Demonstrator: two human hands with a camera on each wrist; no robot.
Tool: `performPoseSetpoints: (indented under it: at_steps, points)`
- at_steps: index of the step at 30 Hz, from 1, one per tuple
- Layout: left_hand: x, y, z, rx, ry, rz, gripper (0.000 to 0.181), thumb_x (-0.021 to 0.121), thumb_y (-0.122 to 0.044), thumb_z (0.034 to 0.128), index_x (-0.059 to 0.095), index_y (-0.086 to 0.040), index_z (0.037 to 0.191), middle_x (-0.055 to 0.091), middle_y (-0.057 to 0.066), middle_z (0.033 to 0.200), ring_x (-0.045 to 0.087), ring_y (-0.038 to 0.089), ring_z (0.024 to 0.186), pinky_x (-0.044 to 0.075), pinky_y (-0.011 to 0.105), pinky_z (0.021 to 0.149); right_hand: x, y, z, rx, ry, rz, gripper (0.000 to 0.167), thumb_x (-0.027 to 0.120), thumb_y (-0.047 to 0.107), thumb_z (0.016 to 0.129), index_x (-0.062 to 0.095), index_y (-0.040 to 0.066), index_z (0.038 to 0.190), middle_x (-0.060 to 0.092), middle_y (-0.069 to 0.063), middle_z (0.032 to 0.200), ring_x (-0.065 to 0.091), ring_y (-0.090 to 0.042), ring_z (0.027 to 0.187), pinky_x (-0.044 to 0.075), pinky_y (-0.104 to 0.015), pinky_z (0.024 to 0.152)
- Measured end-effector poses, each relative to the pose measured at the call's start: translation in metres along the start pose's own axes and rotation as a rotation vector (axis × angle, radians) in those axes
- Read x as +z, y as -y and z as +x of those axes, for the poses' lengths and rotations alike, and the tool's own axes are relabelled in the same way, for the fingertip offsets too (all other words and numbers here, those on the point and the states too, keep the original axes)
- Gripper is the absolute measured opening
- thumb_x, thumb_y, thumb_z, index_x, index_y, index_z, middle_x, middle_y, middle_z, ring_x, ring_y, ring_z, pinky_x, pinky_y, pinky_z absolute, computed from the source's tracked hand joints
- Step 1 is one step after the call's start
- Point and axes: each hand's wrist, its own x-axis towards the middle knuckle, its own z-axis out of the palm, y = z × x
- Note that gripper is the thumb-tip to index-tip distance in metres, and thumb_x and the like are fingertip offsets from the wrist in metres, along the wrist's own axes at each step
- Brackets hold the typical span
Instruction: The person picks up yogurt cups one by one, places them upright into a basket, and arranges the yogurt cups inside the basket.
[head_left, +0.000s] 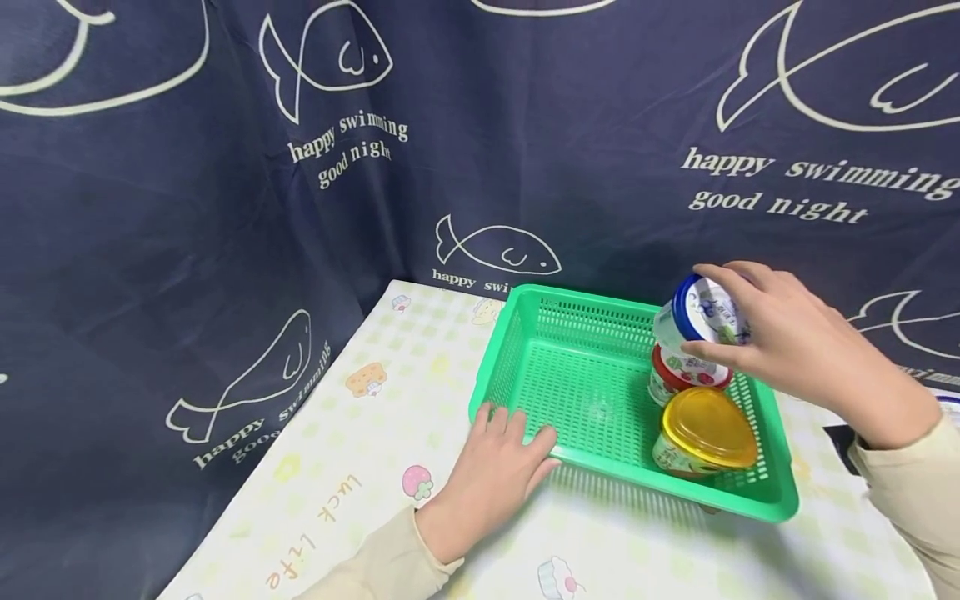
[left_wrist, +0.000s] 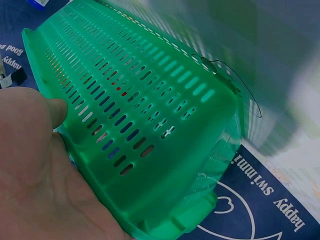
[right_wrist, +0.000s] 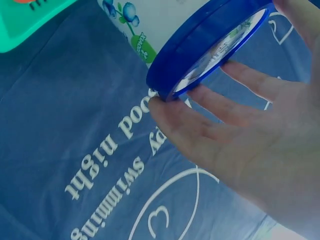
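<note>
Right hand [head_left: 795,342] pinches the blue-lidded tub [head_left: 696,312] by its lid [right_wrist: 192,47] over the green basket [head_left: 492,354], near the red-lidded tub [head_left: 670,377]; left hand [head_left: 498,467] grips the rim. Loose lid could drop it.

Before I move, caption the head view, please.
Right hand grips a blue-lidded tub at the green basket, red-lidded tub and yellow-lidded tub inside; left hand holds the basket.

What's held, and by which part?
Right grip: round white plastic tub, by its blue lid's edge. Left grip: green rectangular plastic basket, by its near-left rim.
</note>
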Motion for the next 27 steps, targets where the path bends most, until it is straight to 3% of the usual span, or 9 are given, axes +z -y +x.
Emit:
performPoseSetpoints:
  at_steps: [9,20,27]
  points:
    - [0.004,0.0,-0.001,0.009,-0.075,0.013,0.029,0.039,-0.047,0.1044,0.049,-0.02,0.101,0.052,0.002,0.08,0.058,0.028,0.082,0.042,0.05,0.097,0.011,0.011,0.013,-0.075,0.041,0.048,0.091,0.086,0.043,0.075,0.043,0.01,0.148,0.045,-0.026,0.139,0.043,-0.049,0.119,0.039,-0.071,0.091]
    - [0.001,0.0,0.004,-0.018,-0.003,0.006,0.028,0.043,-0.05,0.1028,0.052,-0.023,0.106,0.057,0.003,0.088,0.061,0.03,0.094,0.039,0.053,0.102,0.019,0.019,0.03,-0.106,0.088,0.051,0.091,0.086,0.044,0.074,0.043,0.01,0.147,0.046,-0.025,0.138,0.044,-0.047,0.119,0.041,-0.067,0.092]
    - [0.004,0.0,0.001,0.002,-0.093,0.023,0.029,0.04,-0.048,0.1035,0.052,-0.021,0.103,0.055,0.003,0.083,0.059,0.028,0.087,0.042,0.051,0.098,0.027,0.02,0.036,-0.099,0.145,0.06,0.089,0.084,0.044,0.077,0.042,0.012,0.148,0.045,-0.024,0.14,0.043,-0.045,0.122,0.041,-0.067,0.095]
